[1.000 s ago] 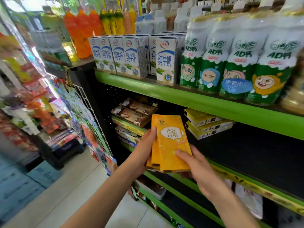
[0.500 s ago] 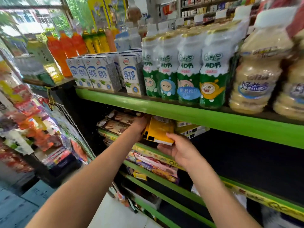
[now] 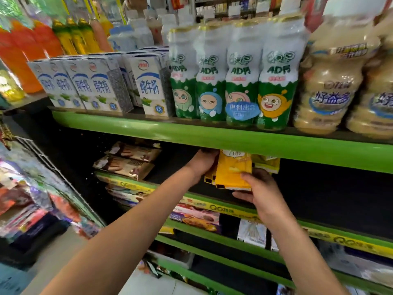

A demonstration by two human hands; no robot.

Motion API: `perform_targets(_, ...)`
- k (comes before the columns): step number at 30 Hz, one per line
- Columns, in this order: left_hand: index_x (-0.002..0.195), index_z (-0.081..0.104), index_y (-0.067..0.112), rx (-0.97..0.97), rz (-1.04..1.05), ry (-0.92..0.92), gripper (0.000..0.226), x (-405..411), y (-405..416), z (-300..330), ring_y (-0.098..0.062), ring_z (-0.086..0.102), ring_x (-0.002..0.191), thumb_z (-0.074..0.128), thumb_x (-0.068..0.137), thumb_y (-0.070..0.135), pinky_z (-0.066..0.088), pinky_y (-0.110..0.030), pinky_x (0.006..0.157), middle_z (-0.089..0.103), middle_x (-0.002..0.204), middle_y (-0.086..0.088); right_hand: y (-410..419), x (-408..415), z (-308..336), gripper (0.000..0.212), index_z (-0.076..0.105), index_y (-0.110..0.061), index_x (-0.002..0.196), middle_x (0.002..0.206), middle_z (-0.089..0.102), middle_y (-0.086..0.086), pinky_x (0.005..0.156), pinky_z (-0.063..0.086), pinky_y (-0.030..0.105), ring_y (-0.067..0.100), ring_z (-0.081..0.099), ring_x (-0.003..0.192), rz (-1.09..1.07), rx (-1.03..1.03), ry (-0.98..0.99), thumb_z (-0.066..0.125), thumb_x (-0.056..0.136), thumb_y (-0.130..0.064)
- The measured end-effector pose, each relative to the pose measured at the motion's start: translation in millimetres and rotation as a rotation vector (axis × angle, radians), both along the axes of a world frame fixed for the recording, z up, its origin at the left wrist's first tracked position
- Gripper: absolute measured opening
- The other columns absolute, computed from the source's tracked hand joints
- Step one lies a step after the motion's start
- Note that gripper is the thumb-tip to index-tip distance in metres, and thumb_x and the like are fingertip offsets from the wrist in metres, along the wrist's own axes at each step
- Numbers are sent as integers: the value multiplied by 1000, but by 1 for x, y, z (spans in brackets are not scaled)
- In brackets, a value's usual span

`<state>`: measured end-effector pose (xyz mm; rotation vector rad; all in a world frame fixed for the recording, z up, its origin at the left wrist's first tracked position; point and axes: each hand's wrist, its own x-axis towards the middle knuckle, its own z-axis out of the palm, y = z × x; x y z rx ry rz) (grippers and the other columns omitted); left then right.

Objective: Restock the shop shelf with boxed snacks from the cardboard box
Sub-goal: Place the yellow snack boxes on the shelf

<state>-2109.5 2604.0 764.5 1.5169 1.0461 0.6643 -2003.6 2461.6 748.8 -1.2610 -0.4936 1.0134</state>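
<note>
Both of my hands are on the yellow snack boxes (image 3: pixel 232 170), a small stack held just under the lip of the green upper shelf (image 3: pixel 212 138) and over the black shelf (image 3: pixel 308 194) I'm filling. My left hand (image 3: pixel 203 163) wraps the stack's left side, fingers curled round the far edge, though the shelf lip hides the fingertips. My right hand (image 3: pixel 258 191) cups it from below and the near right corner, thumb pressed on the top face, fingers underneath. At least two boxes are in the stack; the exact count is hard to read. They look light and stiff, thin printed card with a glossy face, so I judge they could slide over each other if I loosen the squeeze, and the corners would dent against the metal lip. Best hold, I think, is on the long side edges with a thumb on top to keep them square. More yellow boxes (image 3: pixel 266 163) already lie just beside mine to the right, and brown biscuit packs (image 3: pixel 127 159) sit well apart to the left, so there's a gap between to aim for. The cardboard box isn't in view.
</note>
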Motion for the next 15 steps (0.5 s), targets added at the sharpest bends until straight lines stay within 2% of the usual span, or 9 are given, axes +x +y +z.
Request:
perform_targets(2,131,59,18,29,6,56,34,-15,7,-2,-13,55,117,54,101,32,42,-28,99,59,138,-3,-1,-7,-2,12,64,-20,105,110,69,-2,61,59,30,12,73,78,-68,34,-52,64,93,-16)
perform_targets(4,129,62,14,-3,-23,31,35,-33,10,-2,-16,57,118,54,100,32,46,-36,103,62,135,-4,0,-22,-3,16,66,-21,106,106,72,-6,64,60,32,11,74,78,-102,65,-65,66,91,-17)
perform_targets(6,121,65,17,-75,-67,-51,30,-55,6,1,-20,59,119,50,101,33,49,-40,100,65,129,-3,4,-43,-5,16,68,-20,106,103,75,-7,64,59,33,15,74,83,-93,81,-20,65,91,-15)
perform_targets(8,110,68,22,-127,-102,-155,27,-77,7,4,-20,62,117,48,101,37,53,-35,90,69,124,0,10,-67,-7,16,68,-20,107,103,75,-7,65,59,33,17,74,87,-75,76,3,62,93,-13)
perform_targets(9,109,68,24,-157,-117,-204,27,-89,8,5,-20,63,116,47,101,39,54,-37,90,69,123,1,12,-78,-8,17,69,-20,107,103,75,-8,65,60,32,17,74,88,-64,70,-17,61,95,-12)
perform_targets(12,124,63,21,-213,-183,-246,31,-118,12,3,-25,61,120,53,100,37,45,-51,105,68,126,-3,18,-108,-8,19,69,-25,105,103,76,-9,65,59,27,14,74,89,-15,47,-136,58,97,-12)
perform_targets(15,134,55,14,-220,-254,-240,38,-138,18,-8,-26,63,116,59,97,22,47,-49,104,67,127,-8,22,-129,-7,25,70,-30,99,105,75,-5,73,59,30,15,72,96,9,-44,-265,56,97,-10)
